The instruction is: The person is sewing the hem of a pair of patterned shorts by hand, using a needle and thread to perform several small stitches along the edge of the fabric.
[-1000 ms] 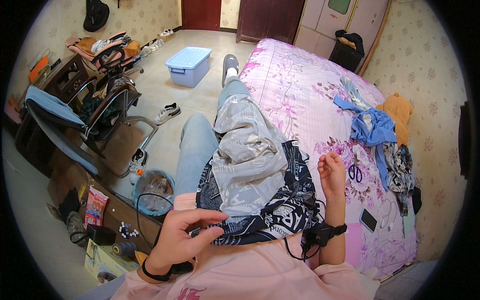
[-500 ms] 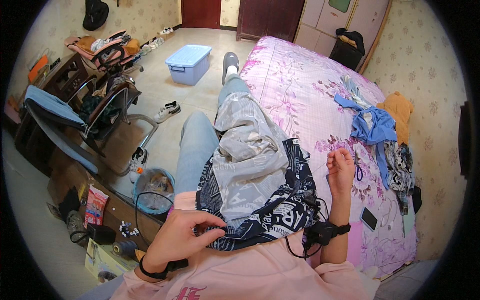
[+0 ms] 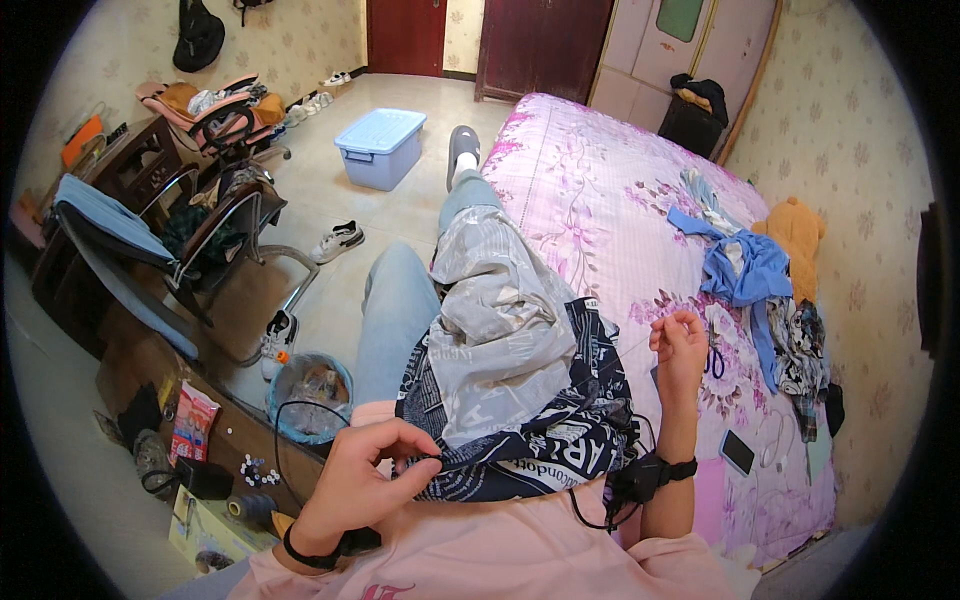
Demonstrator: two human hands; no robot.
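Note:
Across my lap lies a bunched piece of fabric (image 3: pixel 500 350), dark navy with white printed lettering on one side and pale grey on the other. My left hand (image 3: pixel 375 470) pinches the near left edge of this cloth between thumb and fingers. Raised above the bed, apart from the cloth, my right hand (image 3: pixel 680 350) has its fingers curled together. Anything between those fingertips is too small to make out. Scissors with dark blue handles (image 3: pixel 714 362) rest on the bed just beyond that hand.
The floral bed (image 3: pixel 580 190) holds a phone (image 3: pixel 738 452), blue clothing (image 3: pixel 745 265) and a teddy bear (image 3: pixel 793 240). To the left are a lined bin (image 3: pixel 312 395), a thread spool (image 3: pixel 250 507), a chair (image 3: pixel 215 235) and a shoe (image 3: pixel 338 242). A lidded blue box (image 3: pixel 380 150) stands farther off.
The view has tilted slightly, so the room sits a little lower in the picture. My left hand keeps its pinch on the cloth, and my right hand stays raised with curled fingers.

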